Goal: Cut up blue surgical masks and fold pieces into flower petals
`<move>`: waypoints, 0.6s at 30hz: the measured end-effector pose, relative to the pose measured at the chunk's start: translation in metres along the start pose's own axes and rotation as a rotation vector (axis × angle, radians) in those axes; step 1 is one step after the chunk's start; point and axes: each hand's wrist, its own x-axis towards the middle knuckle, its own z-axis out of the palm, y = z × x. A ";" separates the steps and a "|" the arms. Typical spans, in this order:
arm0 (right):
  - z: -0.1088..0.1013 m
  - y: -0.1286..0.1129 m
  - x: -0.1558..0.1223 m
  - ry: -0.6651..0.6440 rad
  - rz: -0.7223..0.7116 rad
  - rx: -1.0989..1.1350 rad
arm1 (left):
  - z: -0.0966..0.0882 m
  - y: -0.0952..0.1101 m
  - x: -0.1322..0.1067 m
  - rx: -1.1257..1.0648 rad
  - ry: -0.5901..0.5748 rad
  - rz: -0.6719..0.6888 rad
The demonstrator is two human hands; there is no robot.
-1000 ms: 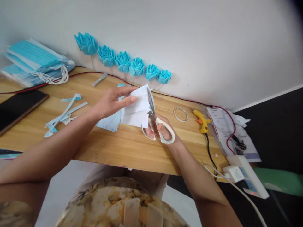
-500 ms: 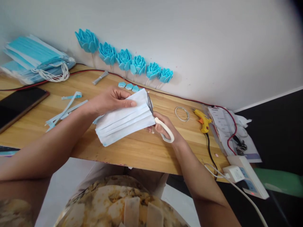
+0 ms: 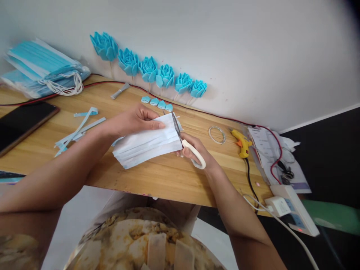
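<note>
Currently, in your head view, the pleated sheet (image 3: 149,144) sits at the centre of the clock, held over the wooden table (image 3: 168,180), its free end slanting toward 8 o'clock. Your left hand (image 3: 137,120), at the sheet's 11 o'clock, pinches it, thumb pressed on the pale upper face and fingers mostly hidden. Your right hand (image 3: 198,142), at 3 o'clock, is wrapped on the white-handled scissors (image 3: 186,144). One blade lies over the sheet's right end, pointing to 11 o'clock; a dark tip past the upper edge looks like the other blade, though I cannot tell how far the pair is parted.

With just one pinch near the far edge, the near edge seems poorly supported, so a dragging blade could fan the pleats or turn the sheet and throw a cut off line. Your left thumb is near the blades and the fingers beneath are out of sight; a tip straying toward 10 o'clock might nick one. Reaching toward 12 o'clock could knock the small folded blue pieces (image 3: 154,102), in front of the row of blue flowers (image 3: 148,69). At 9 o'clock, loose strips (image 3: 84,121) lie beside your left forearm (image 3: 75,165); a low sweep might scatter them.
</note>
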 end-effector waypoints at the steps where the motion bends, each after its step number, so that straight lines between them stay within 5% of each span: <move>1: 0.000 0.000 0.000 0.005 0.009 0.001 | 0.001 0.000 0.000 0.003 -0.004 0.004; 18: 0.004 0.003 -0.003 0.092 0.120 0.124 | 0.001 -0.001 -0.001 0.018 -0.018 -0.041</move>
